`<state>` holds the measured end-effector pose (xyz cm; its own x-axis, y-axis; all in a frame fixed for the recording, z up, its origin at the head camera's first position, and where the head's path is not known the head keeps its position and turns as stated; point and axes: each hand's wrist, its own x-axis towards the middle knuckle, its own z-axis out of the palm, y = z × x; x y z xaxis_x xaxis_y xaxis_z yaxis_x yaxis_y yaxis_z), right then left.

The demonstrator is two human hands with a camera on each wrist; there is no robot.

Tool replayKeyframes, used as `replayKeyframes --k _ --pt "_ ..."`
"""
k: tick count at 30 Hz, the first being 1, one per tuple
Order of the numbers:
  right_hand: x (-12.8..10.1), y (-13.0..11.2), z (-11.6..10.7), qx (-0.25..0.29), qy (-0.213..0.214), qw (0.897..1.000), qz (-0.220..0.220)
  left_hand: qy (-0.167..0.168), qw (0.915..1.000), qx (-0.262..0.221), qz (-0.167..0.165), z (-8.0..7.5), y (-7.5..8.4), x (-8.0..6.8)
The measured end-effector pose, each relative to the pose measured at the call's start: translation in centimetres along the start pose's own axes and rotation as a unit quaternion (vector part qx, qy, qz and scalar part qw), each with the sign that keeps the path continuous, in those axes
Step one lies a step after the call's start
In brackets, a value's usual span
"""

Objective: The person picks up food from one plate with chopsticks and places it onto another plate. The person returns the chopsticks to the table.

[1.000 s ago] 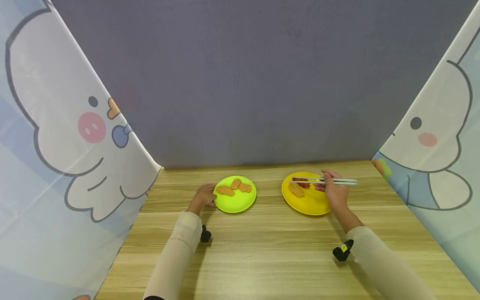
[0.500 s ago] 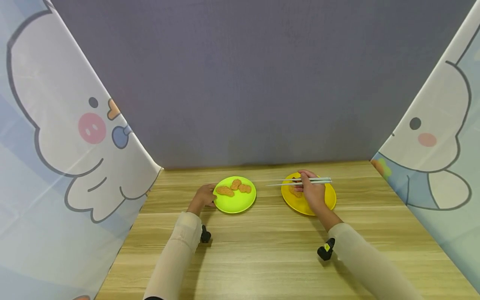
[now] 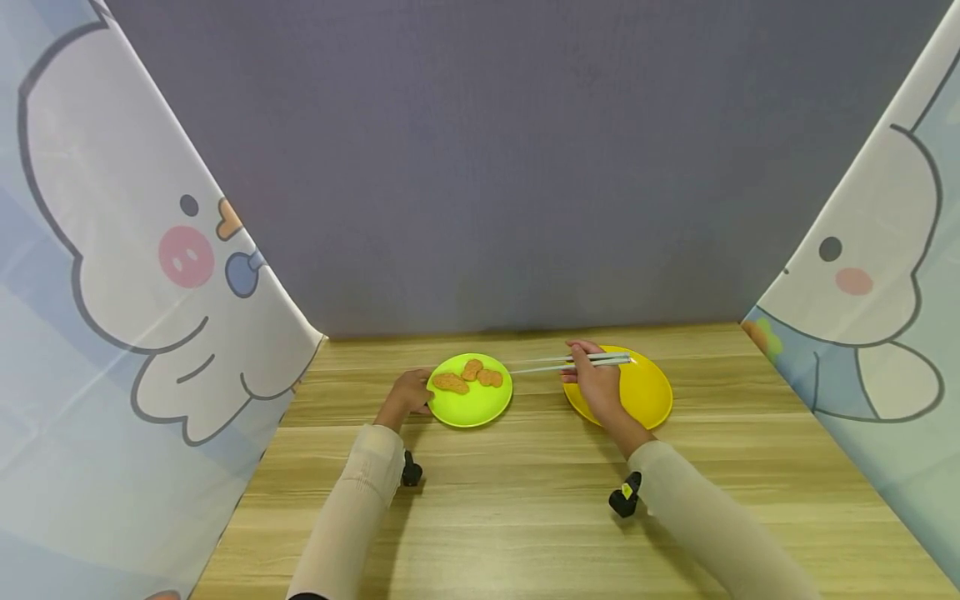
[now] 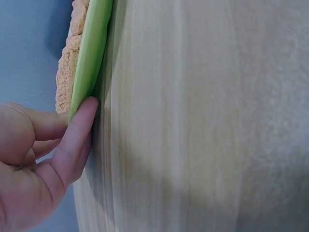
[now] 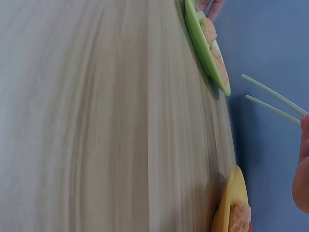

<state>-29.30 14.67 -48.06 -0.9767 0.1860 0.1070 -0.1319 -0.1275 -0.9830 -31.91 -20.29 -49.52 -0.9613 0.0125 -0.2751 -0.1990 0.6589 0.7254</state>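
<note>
My left hand (image 3: 411, 390) pinches the left rim of a lime-green plate (image 3: 468, 410), thumb above and fingers beneath it in the left wrist view. On that plate lie three breaded nuggets: a long one (image 3: 450, 382) and two smaller ones. Over the left part of a yellow plate (image 3: 647, 398), my right hand (image 3: 598, 385) holds a pair of pale chopsticks (image 5: 274, 94). Their tips stand apart with nothing between them and point left, close to the green plate's right rim. A breaded piece (image 5: 239, 216) shows on the yellow plate in the right wrist view; in the head view my hand hides it.
Both plates stand near the back of a wood-grain table (image 3: 510, 500). A grey panel (image 3: 525, 167) rises behind it. Cartoon-printed sheets (image 3: 180, 350) flank the left and right sides. Black wrist devices (image 3: 624, 497) hang under both sleeves.
My right hand has carried the chopsticks left, from over the food on the yellow plate toward the green plate. The left hand and both plates have stayed in place.
</note>
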Motion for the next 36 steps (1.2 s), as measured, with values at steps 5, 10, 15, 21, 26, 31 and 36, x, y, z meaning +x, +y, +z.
replayKeyframes --k 5,10,15,21,26,31,36 --pt "-0.2 0.6 1.3 -0.010 -0.017 0.999 -0.027 0.001 0.9999 -0.011 0.005 0.0 0.0 0.0" --pt "-0.5 1.0 2.4 -0.055 -0.019 0.997 -0.051 0.000 0.9999 0.001 0.012 0.1 0.0 0.0" --pt "-0.4 1.4 3.2 -0.087 -0.032 0.992 -0.082 -0.002 1.0000 0.000 0.008 0.1 0.1 -0.1" --pt "-0.2 1.7 3.7 -0.100 -0.052 0.989 -0.099 -0.001 0.9999 -0.012 0.003 0.0 0.2 -0.2" --pt "-0.2 1.7 4.0 -0.112 -0.061 0.987 -0.099 0.000 0.9999 -0.010 0.003 0.1 0.2 -0.3" --pt "-0.1 2.0 4.3 -0.107 -0.061 0.987 -0.101 0.000 0.9999 -0.009 0.004 0.1 0.3 -0.4" --pt "0.0 2.2 4.5 -0.101 -0.049 0.988 -0.108 0.002 0.9999 -0.015 0.005 0.1 0.2 -0.4"
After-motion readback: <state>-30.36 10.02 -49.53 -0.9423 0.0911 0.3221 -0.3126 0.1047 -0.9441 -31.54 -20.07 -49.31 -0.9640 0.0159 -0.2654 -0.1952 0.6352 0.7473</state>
